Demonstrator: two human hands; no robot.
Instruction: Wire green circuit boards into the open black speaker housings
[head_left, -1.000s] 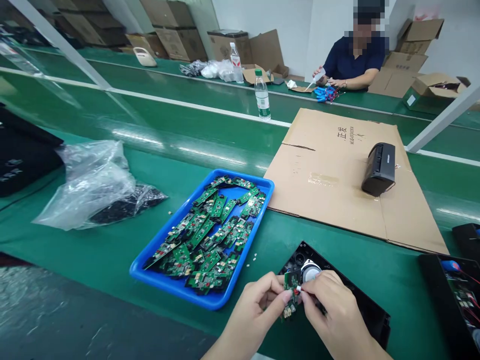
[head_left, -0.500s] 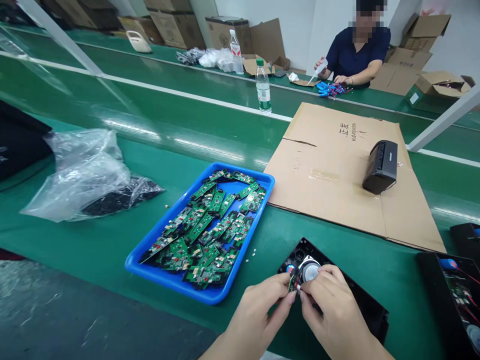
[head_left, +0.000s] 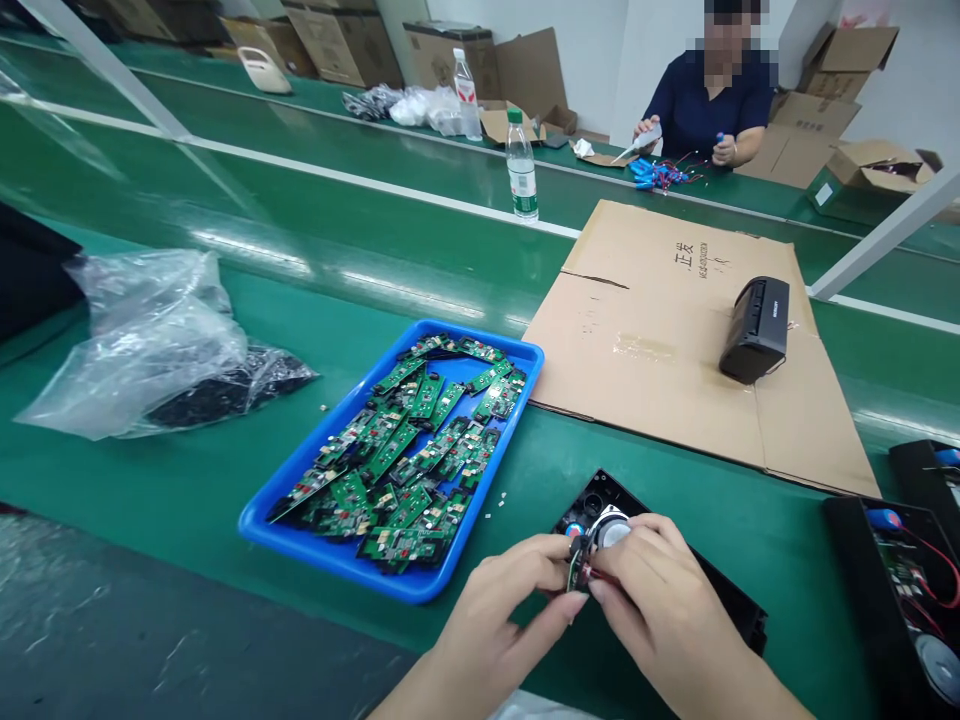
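Near the worktop's (head_left: 622, 445) near edge, your left hand (head_left: 499, 600) pinches the circuit board (head_left: 574, 570) on edge above the open black housing (head_left: 731, 588), likely steadying it for your right hand (head_left: 664, 590), its fingertips closed on red wiring (head_left: 596, 575).

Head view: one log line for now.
left hand: pinching circuit board | right hand: fingertips at board, grip unclear | black housing: open, below hands | blue tray: holds more boards
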